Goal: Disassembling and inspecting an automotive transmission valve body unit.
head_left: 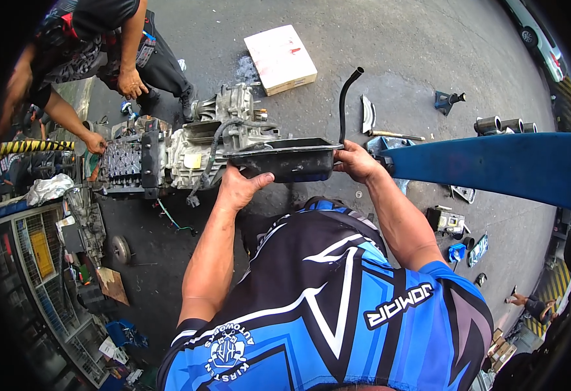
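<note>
A black transmission oil pan (298, 168) is held between my two hands, tilted so its side faces me. My left hand (241, 188) grips its left end, thumb along the near wall. My right hand (358, 163) closes on the right end, where a black bent tube (343, 104) rises. Whether the tube is fixed to the pan or gripped beside it, I cannot tell. Just beyond and left lies a greasy automatic transmission (187, 156), its valve body (127, 156) exposed. A co-worker's hand (95, 142) touches its left end; their other hand (131, 85) hangs nearby.
A blue steel beam (487, 166) reaches in from the right, close to my right hand. On the ground are a white box (282, 58), a wooden-handled tool (399, 135), a jack stand (448, 101) and loose parts (447, 220). A wire-fronted cabinet (37, 241) stands left.
</note>
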Demonstrator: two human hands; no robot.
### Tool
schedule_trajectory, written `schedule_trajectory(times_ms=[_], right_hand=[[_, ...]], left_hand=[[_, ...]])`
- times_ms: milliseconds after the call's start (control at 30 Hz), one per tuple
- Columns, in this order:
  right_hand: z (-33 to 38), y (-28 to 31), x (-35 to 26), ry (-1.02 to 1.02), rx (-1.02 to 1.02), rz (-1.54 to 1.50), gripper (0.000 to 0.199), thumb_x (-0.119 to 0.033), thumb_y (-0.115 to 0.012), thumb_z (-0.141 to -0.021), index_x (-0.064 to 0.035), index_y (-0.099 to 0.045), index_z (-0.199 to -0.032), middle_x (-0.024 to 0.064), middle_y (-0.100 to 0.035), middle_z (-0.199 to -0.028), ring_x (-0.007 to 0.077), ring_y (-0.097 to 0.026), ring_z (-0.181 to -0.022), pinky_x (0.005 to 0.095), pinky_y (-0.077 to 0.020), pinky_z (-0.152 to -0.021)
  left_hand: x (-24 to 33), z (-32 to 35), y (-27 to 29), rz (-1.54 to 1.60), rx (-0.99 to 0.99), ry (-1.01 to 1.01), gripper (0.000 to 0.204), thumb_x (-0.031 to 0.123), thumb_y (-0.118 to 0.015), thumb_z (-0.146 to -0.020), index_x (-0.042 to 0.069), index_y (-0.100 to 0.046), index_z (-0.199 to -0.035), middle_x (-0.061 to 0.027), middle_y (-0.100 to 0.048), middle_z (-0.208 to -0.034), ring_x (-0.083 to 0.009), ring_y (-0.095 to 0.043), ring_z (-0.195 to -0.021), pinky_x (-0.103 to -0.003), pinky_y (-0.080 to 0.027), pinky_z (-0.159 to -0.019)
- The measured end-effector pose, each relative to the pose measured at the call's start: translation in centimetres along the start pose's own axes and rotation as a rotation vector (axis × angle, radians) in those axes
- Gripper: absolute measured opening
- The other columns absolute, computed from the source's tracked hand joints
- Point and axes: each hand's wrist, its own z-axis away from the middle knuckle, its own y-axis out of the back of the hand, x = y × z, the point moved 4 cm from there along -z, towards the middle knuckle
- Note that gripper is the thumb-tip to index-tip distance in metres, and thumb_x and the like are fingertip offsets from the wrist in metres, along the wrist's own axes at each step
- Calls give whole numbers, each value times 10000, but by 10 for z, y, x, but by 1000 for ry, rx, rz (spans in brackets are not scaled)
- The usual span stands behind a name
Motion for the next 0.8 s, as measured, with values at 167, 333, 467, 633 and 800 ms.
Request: schedule_trajectory(times_ms=[167, 333, 467, 633, 800], right_hand=[[3, -3, -5, 18, 21, -32, 310, -182, -588, -834, -109, -527, -1129, 27, -576, -1069, 159, -516, -1005, 359, -437, -821], [0, -3, -4, 27, -9, 3, 324, -175, -583, -832, -113, -522, -1144, 14, -575, -1081, 154, -498, -1041, 361, -415, -847], [-3, -3, -2, 15, -1, 16, 314, -189, -590, -831, -116, -526, -1130, 15, -578, -1079, 150, -499, -1036, 353, -408, -847], [-3, -3, 1, 21, -4, 19, 306, -201, -594, -833, -110, -527, -1117, 17, -582, -1072, 148, -504, -1024, 342, -408, -835], [7, -17, -16, 16, 80, 198, 286, -216, -606, -828, -83, -551, -1076, 33, -609, -990, 149, -548, -928, 309, -426, -776]], left_hand=[[-7, -2, -1, 56, -21, -27, 824, 305, -862, -540, -41, -472, -1178, -139, -578, -1106, -226, -536, -1028, -323, -414, -915], [10, 4, -1, 71, -55, 21, 782, 276, -857, -557, -44, -484, -1165, -130, -577, -1101, -210, -534, -1023, -319, -416, -911], [21, 7, -1, 97, -27, -1, 763, 260, -854, -571, -47, -486, -1164, -126, -575, -1097, -209, -530, -1017, -319, -414, -911], [22, 7, -1, 55, -48, 50, 743, 254, -847, -585, -45, -490, -1163, -120, -568, -1101, -210, -525, -1016, -320, -410, -914], [2, 3, 2, 227, -85, -1, 730, 263, -836, -594, -39, -494, -1164, -110, -558, -1112, -209, -514, -1031, -321, -400, -924]])
